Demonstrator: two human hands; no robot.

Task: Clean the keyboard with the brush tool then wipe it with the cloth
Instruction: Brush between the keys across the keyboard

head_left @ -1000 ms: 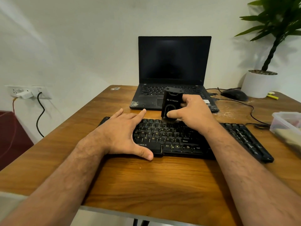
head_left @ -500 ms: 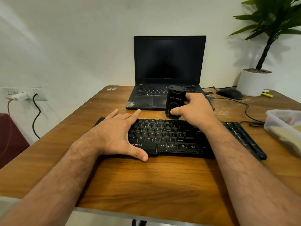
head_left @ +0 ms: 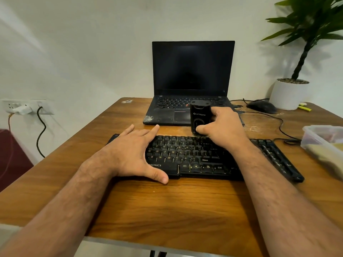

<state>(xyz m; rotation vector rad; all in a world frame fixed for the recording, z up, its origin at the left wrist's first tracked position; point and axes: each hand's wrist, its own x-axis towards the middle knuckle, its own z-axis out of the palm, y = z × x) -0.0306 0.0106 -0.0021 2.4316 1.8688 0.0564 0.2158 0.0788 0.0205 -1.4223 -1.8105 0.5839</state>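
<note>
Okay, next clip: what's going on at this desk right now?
A person is cleaning a black keyboard on a wooden desk. The right hand grips a black brush tool upright, its lower end at the keyboard's far key rows. The left hand lies flat over the keyboard's left end, steadying it. A laptop sits open behind. No cloth is in use; wiping is not yet done.

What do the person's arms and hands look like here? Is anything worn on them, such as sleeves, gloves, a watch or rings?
Both forearms are bare as far up as the head view shows: no sleeves are in view. The left hand and the right hand wear no gloves. No watch, bracelet or ring shows on either wrist or on the visible fingers. The forearms carry visible hair.
</note>
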